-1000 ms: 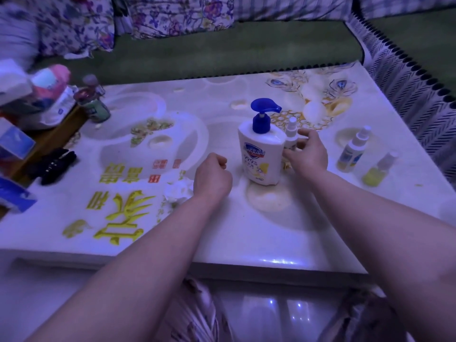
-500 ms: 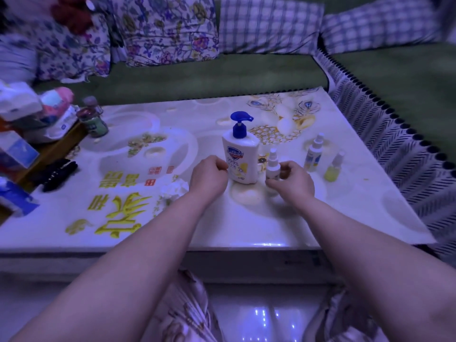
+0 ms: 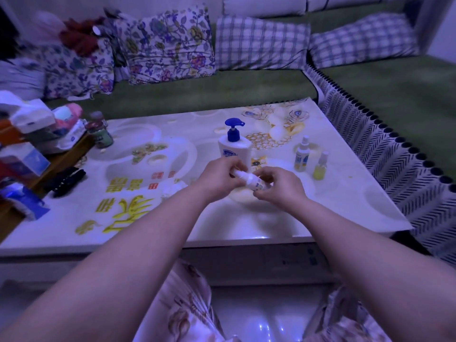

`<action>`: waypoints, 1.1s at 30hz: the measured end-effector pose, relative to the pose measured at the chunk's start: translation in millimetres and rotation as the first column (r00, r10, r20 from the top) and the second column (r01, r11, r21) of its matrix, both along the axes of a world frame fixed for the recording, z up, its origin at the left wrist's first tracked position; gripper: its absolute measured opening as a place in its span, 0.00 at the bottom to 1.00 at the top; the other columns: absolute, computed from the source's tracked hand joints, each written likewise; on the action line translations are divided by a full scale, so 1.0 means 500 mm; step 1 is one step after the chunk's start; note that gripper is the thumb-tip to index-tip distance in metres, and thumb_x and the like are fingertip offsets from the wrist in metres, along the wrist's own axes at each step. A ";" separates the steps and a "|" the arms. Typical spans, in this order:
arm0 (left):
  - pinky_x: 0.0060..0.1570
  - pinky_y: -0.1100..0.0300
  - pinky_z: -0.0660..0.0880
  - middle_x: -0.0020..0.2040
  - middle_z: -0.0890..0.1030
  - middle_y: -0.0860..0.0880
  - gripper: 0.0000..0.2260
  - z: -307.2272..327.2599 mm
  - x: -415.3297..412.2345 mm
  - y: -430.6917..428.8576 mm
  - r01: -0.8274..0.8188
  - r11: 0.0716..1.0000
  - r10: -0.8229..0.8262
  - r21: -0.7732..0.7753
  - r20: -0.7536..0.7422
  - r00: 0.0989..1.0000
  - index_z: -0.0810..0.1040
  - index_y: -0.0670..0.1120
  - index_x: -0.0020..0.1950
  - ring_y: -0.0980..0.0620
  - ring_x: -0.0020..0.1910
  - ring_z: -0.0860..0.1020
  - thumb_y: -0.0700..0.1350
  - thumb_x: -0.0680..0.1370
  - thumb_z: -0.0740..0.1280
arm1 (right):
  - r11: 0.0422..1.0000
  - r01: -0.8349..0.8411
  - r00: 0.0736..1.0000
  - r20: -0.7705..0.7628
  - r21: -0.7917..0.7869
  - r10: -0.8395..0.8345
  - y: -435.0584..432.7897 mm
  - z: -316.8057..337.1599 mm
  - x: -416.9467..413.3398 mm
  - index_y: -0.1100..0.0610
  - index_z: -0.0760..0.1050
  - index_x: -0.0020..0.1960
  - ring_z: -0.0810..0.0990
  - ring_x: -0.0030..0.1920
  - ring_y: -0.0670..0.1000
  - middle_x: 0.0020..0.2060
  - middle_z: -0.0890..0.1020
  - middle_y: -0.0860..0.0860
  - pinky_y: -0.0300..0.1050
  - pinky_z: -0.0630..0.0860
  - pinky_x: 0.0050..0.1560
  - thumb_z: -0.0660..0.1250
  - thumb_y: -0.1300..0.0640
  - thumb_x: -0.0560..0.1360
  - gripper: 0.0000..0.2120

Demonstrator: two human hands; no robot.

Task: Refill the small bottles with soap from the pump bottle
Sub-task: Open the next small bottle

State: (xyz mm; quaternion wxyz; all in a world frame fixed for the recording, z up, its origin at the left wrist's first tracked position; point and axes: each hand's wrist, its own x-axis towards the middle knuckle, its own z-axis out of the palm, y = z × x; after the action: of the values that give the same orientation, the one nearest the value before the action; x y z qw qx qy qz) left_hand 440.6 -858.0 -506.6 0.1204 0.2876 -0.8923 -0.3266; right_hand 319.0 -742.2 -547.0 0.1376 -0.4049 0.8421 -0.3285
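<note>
A white pump bottle [image 3: 234, 148] with a blue pump head stands upright in the middle of the table [image 3: 271, 223]. Just in front of it I hold a small white spray bottle [image 3: 251, 180] tilted on its side above the table. My left hand [image 3: 219, 178] grips its cap end, and my right hand [image 3: 277, 185] grips its body. Two more small bottles stand to the right: a white one with a yellow label [image 3: 301, 155] and a yellow-green one [image 3: 320, 167].
A crumpled tissue [image 3: 174, 190] lies left of my hands. Tissue packs and boxes [image 3: 29, 134], a small jar [image 3: 100, 134] and a black object [image 3: 65, 181] crowd the table's left side. A green sofa with cushions [image 3: 246, 92] wraps the far and right sides.
My right hand brought the small white bottle from beside the pump bottle toward me and tipped it over. My left hand, a bare fist before, now grips its cap end.
</note>
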 end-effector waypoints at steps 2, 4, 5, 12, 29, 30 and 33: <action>0.35 0.64 0.68 0.46 0.78 0.50 0.05 -0.002 0.001 0.001 -0.001 0.999 0.002 -0.039 0.010 1.000 0.78 0.51 0.47 0.52 0.42 0.74 0.43 0.73 0.69 | 0.999 -0.035 0.999 -0.006 -0.002 0.035 0.001 -0.001 0.002 0.40 0.80 0.52 0.81 0.52 0.48 0.43 0.83 0.42 0.53 0.74 0.57 0.73 0.54 0.66 0.17; 0.35 0.63 0.67 0.45 0.77 0.50 0.03 -0.002 -0.001 0.003 -0.022 0.997 0.026 -0.073 0.045 0.999 0.77 0.50 0.46 0.51 0.43 0.74 0.45 0.74 0.68 | 0.998 -0.055 0.998 -0.016 0.005 0.055 0.000 -0.003 0.004 0.40 0.79 0.54 0.80 0.53 0.48 0.46 0.83 0.42 0.54 0.73 0.59 0.73 0.53 0.67 0.17; 0.35 0.61 0.68 0.45 0.78 0.49 0.02 -0.002 -0.005 0.003 -0.035 0.995 0.042 -0.098 0.071 0.997 0.76 0.49 0.46 0.50 0.43 0.74 0.46 0.74 0.67 | 0.998 -0.055 0.998 -0.025 0.005 0.055 -0.001 -0.005 0.004 0.40 0.79 0.54 0.80 0.53 0.48 0.47 0.83 0.43 0.54 0.72 0.59 0.73 0.53 0.67 0.17; 0.48 0.53 0.75 0.44 0.81 0.47 0.19 -0.019 -0.014 -0.009 -0.106 0.986 0.132 -0.127 0.214 0.968 0.79 0.47 0.44 0.46 0.46 0.78 0.59 0.79 0.57 | 0.999 -0.027 0.994 -0.103 0.022 0.029 -0.004 -0.012 -0.005 0.40 0.78 0.56 0.78 0.56 0.47 0.50 0.81 0.44 0.48 0.64 0.51 0.73 0.52 0.68 0.17; 0.44 0.52 0.73 0.46 0.79 0.48 0.06 -0.030 -0.014 -0.005 -0.035 0.996 0.044 -0.082 0.113 0.993 0.73 0.49 0.49 0.45 0.45 0.76 0.50 0.76 0.63 | 0.999 0.007 0.991 -0.134 0.035 -0.002 -0.005 -0.009 -0.010 0.38 0.78 0.56 0.75 0.57 0.51 0.46 0.77 0.45 0.49 0.63 0.51 0.71 0.53 0.70 0.17; 0.46 0.52 0.74 0.46 0.80 0.47 0.08 -0.028 -0.015 -0.004 -0.063 0.994 0.074 -0.088 0.129 0.989 0.74 0.48 0.47 0.45 0.47 0.76 0.51 0.77 0.61 | 0.999 0.006 0.990 -0.138 0.040 -0.001 -0.005 -0.009 -0.009 0.38 0.78 0.56 0.75 0.57 0.51 0.45 0.76 0.45 0.50 0.63 0.51 0.71 0.53 0.70 0.17; 0.51 0.52 0.74 0.49 0.79 0.49 0.12 -0.027 -0.011 -0.005 -0.107 0.994 0.109 -0.021 0.117 0.987 0.76 0.47 0.51 0.47 0.49 0.76 0.55 0.78 0.62 | 0.998 0.010 0.990 -0.144 0.054 -0.002 -0.007 -0.011 -0.010 0.38 0.78 0.57 0.75 0.57 0.51 0.46 0.76 0.45 0.50 0.63 0.52 0.70 0.54 0.70 0.18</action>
State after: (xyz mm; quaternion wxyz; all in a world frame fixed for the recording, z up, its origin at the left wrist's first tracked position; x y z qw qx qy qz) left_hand 435.2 -860.5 -520.1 0.0870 0.3533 -0.8834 -0.2953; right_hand 314.1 -745.6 -552.3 0.0866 -0.4209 0.8598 -0.2757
